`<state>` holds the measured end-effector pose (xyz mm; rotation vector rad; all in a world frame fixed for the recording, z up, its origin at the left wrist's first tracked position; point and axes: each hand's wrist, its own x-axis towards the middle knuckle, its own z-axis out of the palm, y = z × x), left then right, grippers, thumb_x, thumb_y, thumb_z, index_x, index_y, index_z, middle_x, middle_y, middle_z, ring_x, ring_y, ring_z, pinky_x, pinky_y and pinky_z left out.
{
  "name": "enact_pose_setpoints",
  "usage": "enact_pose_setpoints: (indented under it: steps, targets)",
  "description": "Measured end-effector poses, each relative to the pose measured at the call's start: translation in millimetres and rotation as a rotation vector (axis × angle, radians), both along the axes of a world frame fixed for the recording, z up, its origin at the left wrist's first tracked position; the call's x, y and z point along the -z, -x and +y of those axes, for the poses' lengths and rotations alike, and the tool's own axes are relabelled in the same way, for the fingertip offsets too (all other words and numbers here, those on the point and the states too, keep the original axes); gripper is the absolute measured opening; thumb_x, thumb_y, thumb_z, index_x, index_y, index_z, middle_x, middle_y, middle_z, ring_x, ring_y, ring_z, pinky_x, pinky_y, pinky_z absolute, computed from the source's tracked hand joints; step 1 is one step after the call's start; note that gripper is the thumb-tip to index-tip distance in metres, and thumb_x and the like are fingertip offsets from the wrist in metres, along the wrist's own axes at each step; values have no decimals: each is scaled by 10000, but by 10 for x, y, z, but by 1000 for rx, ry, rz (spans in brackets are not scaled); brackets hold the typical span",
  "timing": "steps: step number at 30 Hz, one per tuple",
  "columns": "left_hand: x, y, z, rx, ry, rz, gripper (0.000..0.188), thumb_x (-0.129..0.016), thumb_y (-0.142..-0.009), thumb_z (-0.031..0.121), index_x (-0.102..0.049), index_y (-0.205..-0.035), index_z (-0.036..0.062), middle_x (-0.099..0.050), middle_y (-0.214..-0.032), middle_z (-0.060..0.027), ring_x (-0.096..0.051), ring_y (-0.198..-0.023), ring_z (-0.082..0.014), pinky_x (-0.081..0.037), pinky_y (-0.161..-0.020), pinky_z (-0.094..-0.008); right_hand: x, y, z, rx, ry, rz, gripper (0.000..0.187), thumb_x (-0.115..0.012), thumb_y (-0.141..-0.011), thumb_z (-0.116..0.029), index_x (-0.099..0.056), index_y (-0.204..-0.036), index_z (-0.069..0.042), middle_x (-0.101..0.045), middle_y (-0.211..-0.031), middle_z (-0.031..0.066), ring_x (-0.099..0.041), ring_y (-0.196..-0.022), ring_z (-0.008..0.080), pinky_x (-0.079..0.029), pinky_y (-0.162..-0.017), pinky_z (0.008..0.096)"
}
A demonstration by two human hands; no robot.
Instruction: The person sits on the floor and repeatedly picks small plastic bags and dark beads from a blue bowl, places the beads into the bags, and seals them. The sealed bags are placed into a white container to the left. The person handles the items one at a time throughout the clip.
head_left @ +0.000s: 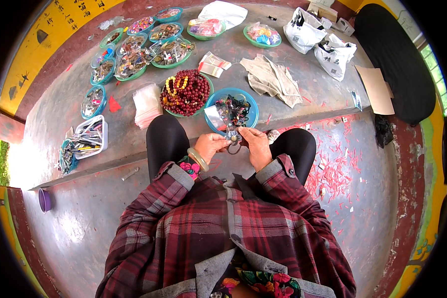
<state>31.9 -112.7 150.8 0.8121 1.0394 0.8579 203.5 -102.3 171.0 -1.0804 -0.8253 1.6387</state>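
My left hand (211, 146), with a pale bangle at its wrist, pinches one side of a small trinket with a dark cord loop (233, 136). Fingers of my right hand (256, 146) close on its other side. The trinket looks greyish and shiny; its exact kind is too small to make out. Just beyond my fingertips stands a blue basin (254, 110) with dark corded trinkets (237, 108) and a clear plastic packet (214, 117) in it. To its left, a green basin (211, 89) holds dark red bead strings (186, 94) with a yellow string on top.
A stack of clear bags (148, 105) lies left of the beads. Several basins of small goods (170, 51) stand farther left, with a white basket of pens (104, 134). A beige cloth (273, 79), white bags (335, 57) and cardboard (375, 89) lie right. Red scraps (333, 169) litter the floor.
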Motion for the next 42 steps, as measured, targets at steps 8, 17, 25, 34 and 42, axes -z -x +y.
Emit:
enact_pose_setpoints:
  steps: [8, 17, 25, 34, 42]
  targets:
    - [2, 2, 4, -53, -18, -12, 150, -627, -804, 119, -623, -891, -4, -625, -790, -40, -560, -684, -92, -442, -642, -214, 18, -4, 0, -5, 11, 52, 190, -596, -832, -150, -628, -905, 21, -615, -800, 23, -533, -685, 67, -421, -649, 211]
    - [-58, -61, -26, -83, -15, -67, 198, -620, -825, 191, -625, -892, 5, -623, -789, -39, -555, -674, -89, -442, -629, -217, 9, 8, -44, 99, -119, -39, 207, -622, -808, -142, -636, -918, 34, -624, -792, 31, -542, -693, 83, -425, -645, 216]
    - [-73, -42, -23, -91, 36, -60, 205, -616, -826, 206, -607, -900, 15, -634, -848, -53, -600, -749, -118, -454, -599, -210, 48, -21, -32, 33, -106, -63, 247, -580, -834, -222, -644, -923, -1, -630, -808, 32, -546, -727, 89, -414, -653, 236]
    - [-83, 19, 16, -133, 99, -159, 197, -587, -839, 142, -580, -953, -18, -629, -876, -78, -624, -768, -149, -494, -609, -233, 21, -44, 21, 86, 85, 58, 286, -599, -826, -294, -636, -928, -30, -637, -812, 35, -575, -738, 111, -401, -655, 250]
    - [-89, -5, 1, -97, 54, -154, 217, -571, -850, 155, -578, -938, -44, -632, -860, -110, -629, -774, -181, -507, -689, -258, 129, -7, 16, 149, -40, -34, 154, -626, -801, -161, -649, -832, -12, -621, -745, 16, -535, -686, 83, -385, -630, 232]
